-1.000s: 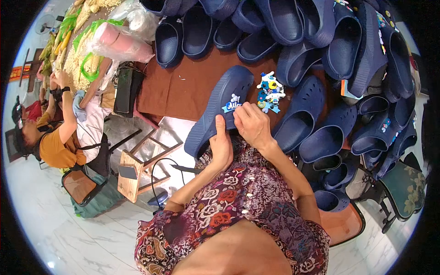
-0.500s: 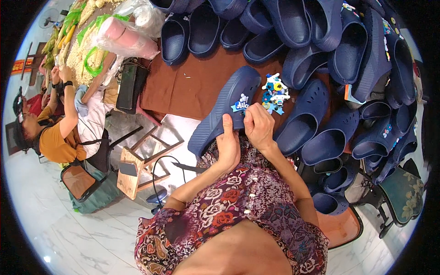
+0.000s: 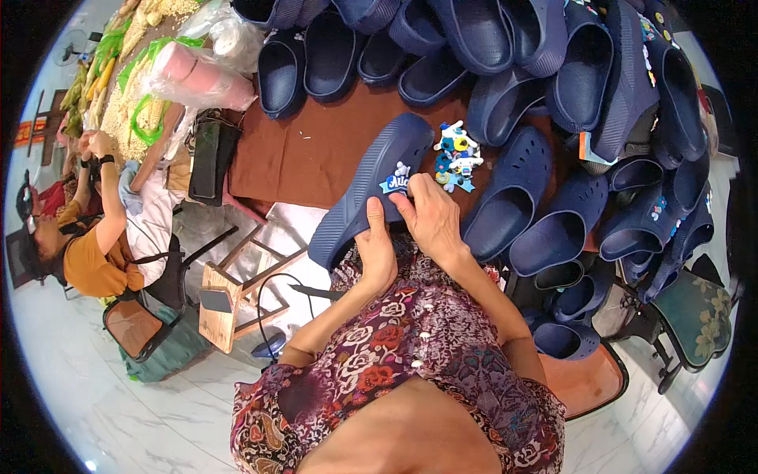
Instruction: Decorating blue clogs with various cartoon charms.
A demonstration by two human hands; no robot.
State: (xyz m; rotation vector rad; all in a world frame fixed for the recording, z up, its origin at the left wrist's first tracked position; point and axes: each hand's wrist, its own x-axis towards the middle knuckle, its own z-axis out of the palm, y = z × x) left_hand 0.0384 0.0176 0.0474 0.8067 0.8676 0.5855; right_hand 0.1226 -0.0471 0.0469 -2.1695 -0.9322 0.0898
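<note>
A navy clog [image 3: 365,178] is tilted in front of me at the table edge, its heel end toward my lap. My left hand [image 3: 377,251] grips it low down, with the thumb on the outside and the fingers hidden behind the shoe. On its upper sits a blue-and-white shoe charm [image 3: 397,181] with a small white figure. My right hand [image 3: 433,212] is closed beside that charm, its thumb and forefinger against the upper; whatever sits between the fingertips is hidden. Just beyond lies a pile of colourful shoe charms [image 3: 456,154].
Many navy clogs [image 3: 505,193] crowd the right and far side of the brown tabletop [image 3: 276,158]. A black case [image 3: 213,162] and a bagged pink cylinder [image 3: 204,75] are at the left. Farther left, a person [image 3: 103,245] works near corn. A wooden stool [image 3: 217,316] stands below.
My right hand has turned, its thumb now stretched along the clog's upper below the charm. The whole scene has shifted slightly left in view. My left hand keeps its grip.
</note>
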